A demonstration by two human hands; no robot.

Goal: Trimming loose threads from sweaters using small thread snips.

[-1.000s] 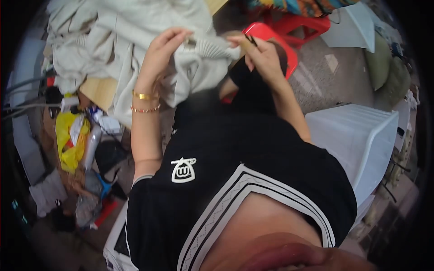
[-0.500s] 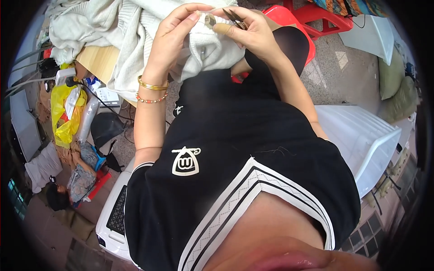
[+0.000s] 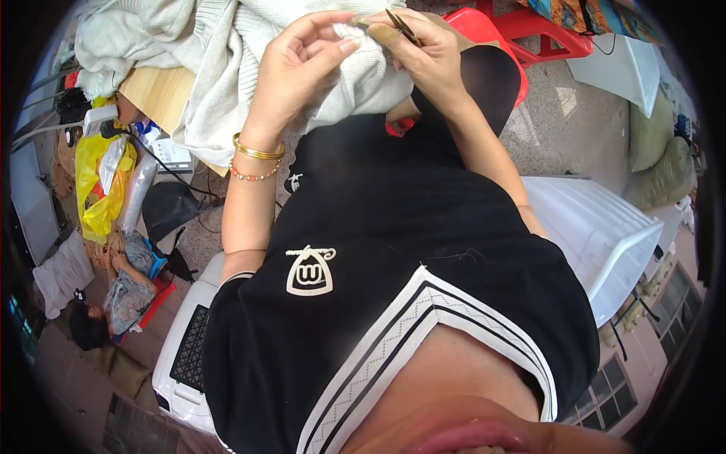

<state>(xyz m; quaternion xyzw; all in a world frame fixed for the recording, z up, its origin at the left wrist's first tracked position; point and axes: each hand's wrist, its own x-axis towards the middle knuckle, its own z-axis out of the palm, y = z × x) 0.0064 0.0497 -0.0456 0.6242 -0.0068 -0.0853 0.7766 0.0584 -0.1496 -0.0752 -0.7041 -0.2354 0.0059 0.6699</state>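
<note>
A cream-white ribbed knit garment (image 3: 359, 87) drapes over my lap and up onto the table. My left hand (image 3: 293, 66) pinches a gathered edge of it between thumb and fingers. Close beside, my right hand (image 3: 429, 64) is closed around a small pair of dark thread snips (image 3: 404, 27), whose pointed blades stick out past the fingers. That hand's thumb has a tan covering and presses at the same edge of the knit. Exactly what lies between the fingertips is too small to make out.
A pale wooden tabletop (image 3: 157, 94) shows at upper left under more knitwear. Red plastic stools (image 3: 541, 34) stand at upper right, with a translucent white bin (image 3: 597, 234) below them. At left lie a yellow plastic bag (image 3: 102, 193) and cables; another person (image 3: 125, 299) sits beyond.
My left fingers have shifted their pinch on the knit edge. My right hand has turned slightly, its thumb now higher along the edge, and the snips have tilted with it.
</note>
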